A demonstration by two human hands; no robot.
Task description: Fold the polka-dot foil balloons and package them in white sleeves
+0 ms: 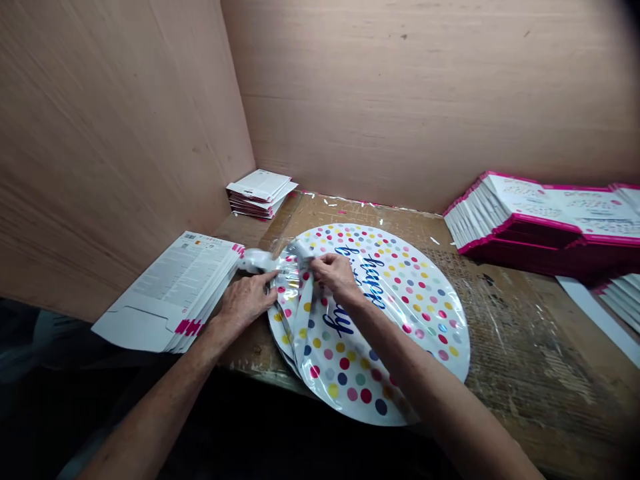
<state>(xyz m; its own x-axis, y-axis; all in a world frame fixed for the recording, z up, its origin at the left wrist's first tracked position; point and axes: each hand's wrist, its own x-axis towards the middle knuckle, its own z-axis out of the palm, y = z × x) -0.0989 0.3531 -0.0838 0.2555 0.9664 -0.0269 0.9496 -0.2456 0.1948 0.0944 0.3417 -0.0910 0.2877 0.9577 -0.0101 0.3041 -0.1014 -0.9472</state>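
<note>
A flat round foil balloon (360,380), white with coloured dots and blue "happy birthday" lettering, lies on a small pile of similar balloons. Its left edge is lifted and folded over. My right hand (334,272) pinches that folded edge between thumb and fingers. On the left, my left hand (250,297) has its fingers stretched out against the edge of the balloons below. Just beyond those fingertips, a shiny whitish balloon tail (257,260) sticks out to the left, partly blurred.
Printed white card sleeves (170,293) lie fanned at the left, and a smaller stack (261,190) sits in the back corner. Pink-edged folded packs (530,213) stand at the right. Wooden panels (400,87) close off the back and left of the worn table (505,360).
</note>
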